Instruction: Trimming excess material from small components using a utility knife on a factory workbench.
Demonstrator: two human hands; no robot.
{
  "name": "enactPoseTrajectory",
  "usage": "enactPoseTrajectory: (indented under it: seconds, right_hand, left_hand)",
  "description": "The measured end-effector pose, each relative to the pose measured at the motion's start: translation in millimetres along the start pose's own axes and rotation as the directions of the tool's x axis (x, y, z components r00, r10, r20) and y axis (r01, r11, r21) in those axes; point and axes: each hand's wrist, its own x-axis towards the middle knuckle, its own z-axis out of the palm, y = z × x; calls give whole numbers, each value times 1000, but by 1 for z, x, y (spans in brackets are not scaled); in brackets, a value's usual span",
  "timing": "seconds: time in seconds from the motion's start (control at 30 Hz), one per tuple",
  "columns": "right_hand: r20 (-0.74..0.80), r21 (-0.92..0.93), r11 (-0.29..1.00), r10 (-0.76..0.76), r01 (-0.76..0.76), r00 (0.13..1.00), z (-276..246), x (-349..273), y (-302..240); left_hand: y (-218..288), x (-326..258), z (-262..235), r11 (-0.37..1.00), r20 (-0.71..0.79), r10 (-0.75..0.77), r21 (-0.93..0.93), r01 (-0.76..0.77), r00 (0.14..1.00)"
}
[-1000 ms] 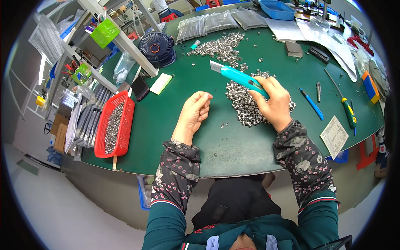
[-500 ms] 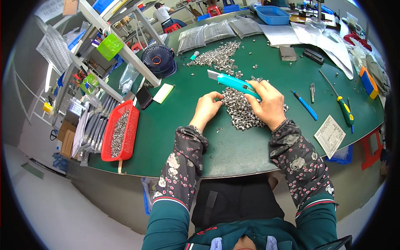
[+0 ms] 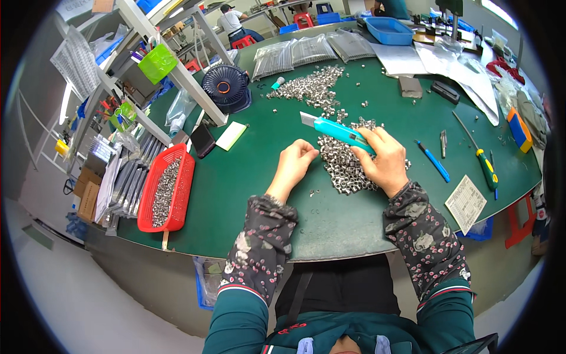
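My right hand grips a turquoise utility knife, its broad blade out and pointing to the far left. The knife hangs over a heap of small shiny metal rings on the green table. At the left side of that heap, my left hand has thumb and fingertips pressed together. Whatever is pinched there, if anything, is too small to make out. Farther back spreads a second heap of the same metal pieces, with a small turquoise-capped piece at its left edge.
Left stand a red basket of metal pieces, a phone, a pale notepad and a black fan. Right lie a blue pen, a screwdriver and a printed card. Bagged rods and a blue tray sit behind.
My left hand's fingertips have come together and drawn slightly back toward me at the heap's edge. The right hand keeps the utility knife in nearly the same pose. The whole view has shifted slightly.
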Motion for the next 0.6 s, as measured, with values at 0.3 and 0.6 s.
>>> enactPoseTrajectory:
  seconds: [0.3,0.6]
  right_hand:
    - [255,134,988,44,-80,966,-2,-10,-14]
    - [378,154,979,67,-135,923,-2,-10,-22]
  left_hand:
    - [-24,-32,-49,208,239,-157,-940,269,958]
    - [-30,-31,-44,203,312,-79,-925,321,947]
